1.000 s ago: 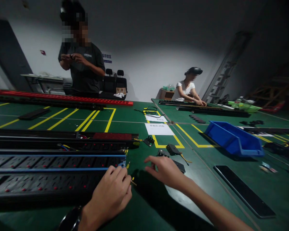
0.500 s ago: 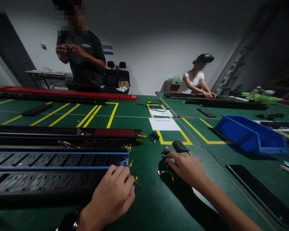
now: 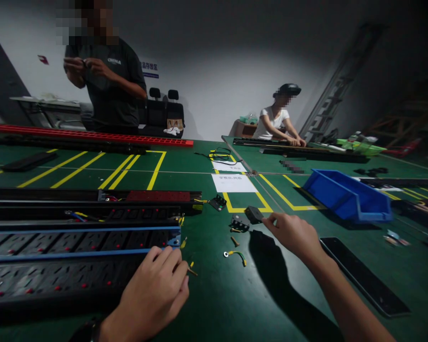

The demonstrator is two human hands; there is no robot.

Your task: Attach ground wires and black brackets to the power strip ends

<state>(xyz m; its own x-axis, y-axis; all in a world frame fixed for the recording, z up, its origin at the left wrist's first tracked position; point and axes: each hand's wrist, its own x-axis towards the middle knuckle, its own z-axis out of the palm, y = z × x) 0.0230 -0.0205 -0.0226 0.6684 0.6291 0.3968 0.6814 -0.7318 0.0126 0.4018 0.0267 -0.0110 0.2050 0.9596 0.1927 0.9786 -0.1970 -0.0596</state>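
My left hand (image 3: 153,285) curls its fingers over the right end of the nearest black socket strip (image 3: 57,275). Beside its fingertips a short yellow wire end (image 3: 191,264) and a brass-coloured screw (image 3: 192,271) stick out. My right hand (image 3: 294,235) pinches the right end of a small black box (image 3: 253,215), and a dark shadow falls below it. Left of that box lies a black end bracket (image 3: 239,222). Two loose screws, one a brass-coloured screw (image 3: 235,241), and a yellow-green wire with a ring terminal (image 3: 240,256) lie on the green table.
A blue-edged socket strip (image 3: 128,240) and further strips lie at left. Another bracket (image 3: 218,203) is wired to one. A phone (image 3: 364,275) and a blue bin (image 3: 347,197) are at right. Two people work across the green table (image 3: 214,304).
My right hand has moved from the bracket and screws to the small black box and taken hold of its end. The view has turned slightly right; my left hand stays on the strip.
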